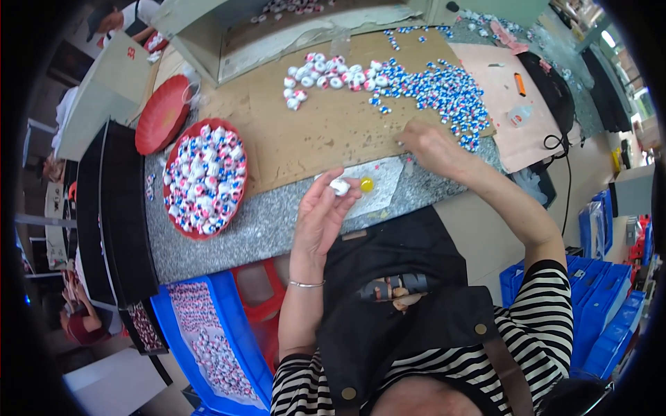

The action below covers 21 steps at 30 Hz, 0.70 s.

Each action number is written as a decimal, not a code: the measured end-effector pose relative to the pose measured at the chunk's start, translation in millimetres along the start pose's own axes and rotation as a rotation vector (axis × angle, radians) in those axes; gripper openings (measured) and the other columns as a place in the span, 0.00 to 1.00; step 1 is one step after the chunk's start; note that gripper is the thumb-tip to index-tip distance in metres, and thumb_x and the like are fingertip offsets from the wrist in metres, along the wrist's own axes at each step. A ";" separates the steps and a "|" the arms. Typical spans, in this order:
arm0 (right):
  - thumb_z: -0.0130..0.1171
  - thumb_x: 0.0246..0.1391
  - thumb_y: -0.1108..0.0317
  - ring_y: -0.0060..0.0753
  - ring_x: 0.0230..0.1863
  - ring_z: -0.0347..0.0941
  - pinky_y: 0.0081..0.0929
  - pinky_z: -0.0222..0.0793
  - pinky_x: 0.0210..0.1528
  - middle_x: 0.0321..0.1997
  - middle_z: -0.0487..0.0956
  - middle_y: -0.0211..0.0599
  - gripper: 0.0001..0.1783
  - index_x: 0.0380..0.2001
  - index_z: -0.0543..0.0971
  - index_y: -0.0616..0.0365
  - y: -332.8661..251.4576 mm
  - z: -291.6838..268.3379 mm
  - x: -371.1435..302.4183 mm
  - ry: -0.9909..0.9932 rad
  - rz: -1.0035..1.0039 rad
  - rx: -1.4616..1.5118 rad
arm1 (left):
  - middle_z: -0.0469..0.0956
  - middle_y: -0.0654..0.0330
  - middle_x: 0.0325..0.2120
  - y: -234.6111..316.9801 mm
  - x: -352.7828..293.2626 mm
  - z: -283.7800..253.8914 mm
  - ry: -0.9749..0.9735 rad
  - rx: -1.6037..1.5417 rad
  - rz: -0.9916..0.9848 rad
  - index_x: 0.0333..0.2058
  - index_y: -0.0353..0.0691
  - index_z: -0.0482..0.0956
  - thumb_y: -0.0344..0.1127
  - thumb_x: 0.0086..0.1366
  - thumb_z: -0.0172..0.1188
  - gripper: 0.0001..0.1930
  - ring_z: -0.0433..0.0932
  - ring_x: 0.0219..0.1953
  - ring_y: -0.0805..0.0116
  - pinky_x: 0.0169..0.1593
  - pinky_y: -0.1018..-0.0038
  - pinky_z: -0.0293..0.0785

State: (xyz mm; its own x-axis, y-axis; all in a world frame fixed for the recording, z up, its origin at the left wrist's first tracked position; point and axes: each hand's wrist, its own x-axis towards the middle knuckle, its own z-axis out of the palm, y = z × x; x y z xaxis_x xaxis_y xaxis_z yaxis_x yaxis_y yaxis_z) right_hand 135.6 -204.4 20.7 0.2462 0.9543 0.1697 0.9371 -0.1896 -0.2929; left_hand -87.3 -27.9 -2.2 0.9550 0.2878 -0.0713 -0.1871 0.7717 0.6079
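white and small, a rounded piece [340,186] is pinched between the fingertips of the raised left hand [320,211], over the near edge of the grey speckled table [277,218]. right beside those fingers, as i see it, shows a round yellow spot [366,184], with a sheet of white paper [387,179] around it; what the yellow stuff is, i can't tell. the right hand [431,145] is out over the brown cardboard [291,145], fingers bent and drawn together, and i can't tell whether anything tiny is caught in them. beyond it spreads a crowd of little blue-and-white bits [437,90], with bigger white balls [333,73] to their left. further left, a red bowl [198,234] is heaped with pink, white and blue pieces [205,173].

it looks to me like handwork on one piece at a time, at the stage where the left hand steadies it and the right is away from it. the next move seems to call for bringing the right fingers back to the held piece, with the left pinch kept steady and clear of the yellow spot.
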 end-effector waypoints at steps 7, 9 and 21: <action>0.60 0.51 0.71 0.50 0.36 0.75 0.40 0.71 0.37 0.32 0.77 0.46 0.07 0.34 0.79 0.61 3.9 -2.7 -4.6 0.053 0.185 -0.049 | 0.75 0.51 0.47 -3.7 -8.7 1.9 0.039 0.065 0.014 0.50 0.35 0.72 0.23 0.65 0.54 0.14 0.79 0.44 0.66 0.48 0.79 0.76; 0.60 0.51 0.71 0.49 0.35 0.76 0.39 0.71 0.37 0.32 0.78 0.45 0.07 0.34 0.79 0.61 6.8 1.3 -3.4 0.082 0.197 -0.016 | 0.75 0.53 0.45 -6.3 -8.9 -5.4 0.072 0.168 0.030 0.49 0.35 0.72 0.23 0.64 0.55 0.14 0.79 0.43 0.67 0.47 0.80 0.76; 0.56 0.46 0.77 0.51 0.33 0.74 0.41 0.69 0.33 0.29 0.73 0.46 0.06 0.31 0.74 0.64 -80.2 1.5 11.0 -0.084 -0.137 0.091 | 0.76 0.56 0.44 14.0 -36.9 -5.2 0.097 0.397 -0.039 0.52 0.34 0.72 0.24 0.62 0.59 0.19 0.78 0.35 0.71 0.40 0.80 0.74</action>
State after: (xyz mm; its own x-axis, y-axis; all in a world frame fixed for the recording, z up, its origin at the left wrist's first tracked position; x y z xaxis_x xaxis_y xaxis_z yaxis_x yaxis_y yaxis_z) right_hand 62.8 -178.4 44.6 0.0926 0.9864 0.1361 0.9335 -0.0384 -0.3566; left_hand -126.4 -24.8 4.9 0.9299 0.3296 -0.1634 -0.0296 0.5098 0.8598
